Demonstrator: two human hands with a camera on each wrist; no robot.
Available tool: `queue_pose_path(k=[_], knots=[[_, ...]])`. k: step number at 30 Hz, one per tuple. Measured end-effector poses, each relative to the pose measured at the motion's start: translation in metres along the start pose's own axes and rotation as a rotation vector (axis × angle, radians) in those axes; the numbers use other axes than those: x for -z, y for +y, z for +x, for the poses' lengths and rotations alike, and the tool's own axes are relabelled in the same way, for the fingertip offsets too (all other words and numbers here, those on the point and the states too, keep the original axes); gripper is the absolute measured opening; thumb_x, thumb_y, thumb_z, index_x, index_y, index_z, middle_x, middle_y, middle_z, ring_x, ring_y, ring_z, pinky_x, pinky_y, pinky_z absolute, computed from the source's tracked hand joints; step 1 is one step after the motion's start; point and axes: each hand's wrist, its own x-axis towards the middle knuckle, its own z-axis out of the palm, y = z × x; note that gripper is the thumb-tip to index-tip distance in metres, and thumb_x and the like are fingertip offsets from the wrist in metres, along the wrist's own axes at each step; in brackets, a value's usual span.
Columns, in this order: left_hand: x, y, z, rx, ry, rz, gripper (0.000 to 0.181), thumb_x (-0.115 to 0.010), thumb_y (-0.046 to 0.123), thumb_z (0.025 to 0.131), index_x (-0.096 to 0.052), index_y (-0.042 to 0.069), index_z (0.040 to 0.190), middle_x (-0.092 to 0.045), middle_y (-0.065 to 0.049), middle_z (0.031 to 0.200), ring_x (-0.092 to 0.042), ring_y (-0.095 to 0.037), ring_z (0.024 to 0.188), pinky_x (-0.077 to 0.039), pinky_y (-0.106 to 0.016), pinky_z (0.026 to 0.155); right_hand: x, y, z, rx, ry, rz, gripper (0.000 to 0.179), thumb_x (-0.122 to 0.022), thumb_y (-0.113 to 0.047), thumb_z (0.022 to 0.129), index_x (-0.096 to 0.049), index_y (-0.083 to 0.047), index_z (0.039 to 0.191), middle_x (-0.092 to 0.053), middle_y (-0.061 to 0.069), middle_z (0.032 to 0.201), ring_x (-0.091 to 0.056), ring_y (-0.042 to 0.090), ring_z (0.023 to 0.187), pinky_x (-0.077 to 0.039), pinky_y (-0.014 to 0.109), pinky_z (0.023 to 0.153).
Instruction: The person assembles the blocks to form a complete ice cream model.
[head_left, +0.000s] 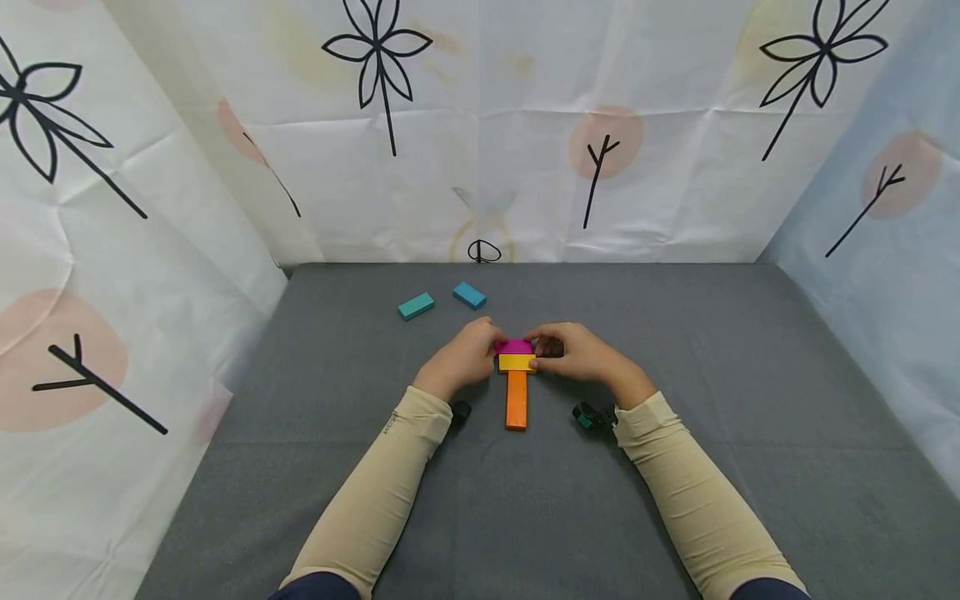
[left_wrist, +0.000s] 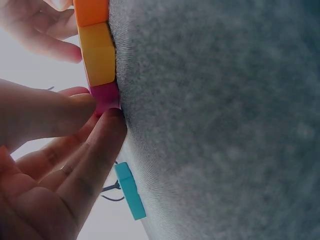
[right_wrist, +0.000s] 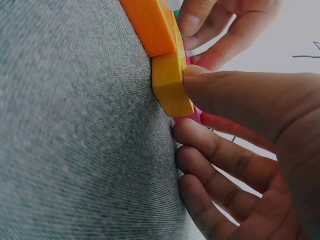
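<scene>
An orange block (head_left: 517, 400) lies lengthwise on the grey cloth, its far end against a crosswise yellow block (head_left: 517, 362). Against the yellow block's far side sits a magenta block (head_left: 514, 347). My left hand (head_left: 467, 354) pinches the magenta block's left end between thumb and fingers (left_wrist: 107, 135). On the other side, my right hand (head_left: 581, 354) has its thumb (right_wrist: 215, 90) on the yellow block's right end, while its forefinger reaches over to the magenta block's far side. The fingers hide part of the magenta block.
Farther back on the grey cloth (head_left: 675, 500) lie a teal block (head_left: 416, 307) and a blue block (head_left: 469, 296), apart from each other. A patterned white curtain (head_left: 525, 192) rises behind the table's far edge, with more cloth along both sides.
</scene>
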Motion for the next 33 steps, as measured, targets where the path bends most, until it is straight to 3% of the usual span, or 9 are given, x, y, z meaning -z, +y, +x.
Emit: queue_pose_path(k=[33], knots=[[0.0000, 0.0034, -0.0041, -0.012, -0.016, 0.033, 0.034, -0.065, 0.014, 0.106, -0.070, 0.002, 0.138, -0.065, -0.012, 0.125, -0.062, -0.021, 0.103, -0.057, -0.037, 0.097, -0.0008, -0.0006, 0.0020, -0.009, 0.003, -0.037, 0.042, -0.077, -0.017, 0.099, -0.068, 0.002, 0.135, -0.074, 0.011, 0.108, -0.068, 0.022, 0.098, -0.060, 0.044, 0.092]])
